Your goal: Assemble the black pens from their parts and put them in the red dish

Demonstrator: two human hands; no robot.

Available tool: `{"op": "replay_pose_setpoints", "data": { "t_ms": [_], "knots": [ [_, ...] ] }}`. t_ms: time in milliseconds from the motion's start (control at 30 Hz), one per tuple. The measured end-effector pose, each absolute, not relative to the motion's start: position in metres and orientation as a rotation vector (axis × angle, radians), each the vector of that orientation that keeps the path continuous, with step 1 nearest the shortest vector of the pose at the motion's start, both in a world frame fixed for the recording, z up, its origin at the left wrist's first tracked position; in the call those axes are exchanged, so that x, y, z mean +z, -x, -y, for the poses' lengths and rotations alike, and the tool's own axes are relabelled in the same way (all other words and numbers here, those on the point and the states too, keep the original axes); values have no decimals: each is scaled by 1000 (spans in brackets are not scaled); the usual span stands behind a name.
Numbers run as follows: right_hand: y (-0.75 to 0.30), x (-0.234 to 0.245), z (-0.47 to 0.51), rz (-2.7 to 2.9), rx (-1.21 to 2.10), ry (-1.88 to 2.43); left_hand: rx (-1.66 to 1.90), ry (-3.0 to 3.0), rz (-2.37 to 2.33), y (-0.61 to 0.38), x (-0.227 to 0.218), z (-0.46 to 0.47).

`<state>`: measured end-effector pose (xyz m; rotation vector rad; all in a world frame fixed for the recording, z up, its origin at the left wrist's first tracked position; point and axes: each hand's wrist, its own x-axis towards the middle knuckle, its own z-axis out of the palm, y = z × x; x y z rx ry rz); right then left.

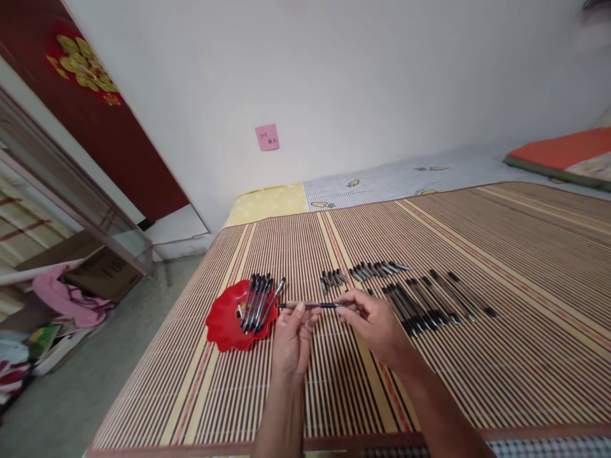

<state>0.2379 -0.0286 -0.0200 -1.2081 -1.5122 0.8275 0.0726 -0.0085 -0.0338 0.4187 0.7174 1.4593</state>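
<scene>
A pen with a clear barrel and black grip (312, 305) lies level between my two hands, just above the mat. My left hand (294, 334) pinches its barrel from below. At the grip end, my right hand (365, 315) has its thumb and fingers closed round the tip; whether a small part is between them is hidden. Left of my hands, several capped pens (259, 302) rest across a red scalloped plate (222, 324). To the right lies a row of uncapped pens (420, 302). Behind my hands are several black pen caps (377, 270).
A striped bamboo mat (229, 394) covers the bed. Beyond it is a patterned sheet (382, 184) along the white wall, with a pink note (267, 137) above. An orange folded cloth (563, 152) lies at the far right. A cardboard box (102, 280) stands on the left floor.
</scene>
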Motion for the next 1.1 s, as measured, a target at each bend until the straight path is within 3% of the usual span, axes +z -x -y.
{"op": "replay_pose_setpoints", "data": {
  "t_ms": [333, 667, 933, 1100],
  "knots": [
    [-240, -19, 31, 1447, 1075, 1195, 1432, -627, -674, -71, -36, 11],
    [-240, -20, 29, 1529, 808, 1250, 1509, -548, -722, -71, -42, 7],
    [-236, -20, 31, 1423, 1103, 1210, 1453, -683, -701, -72, -36, 13],
    [-239, -17, 30, 1490, 987, 1204, 1522, -624, -730, -72, -38, 10]
  ]
}}
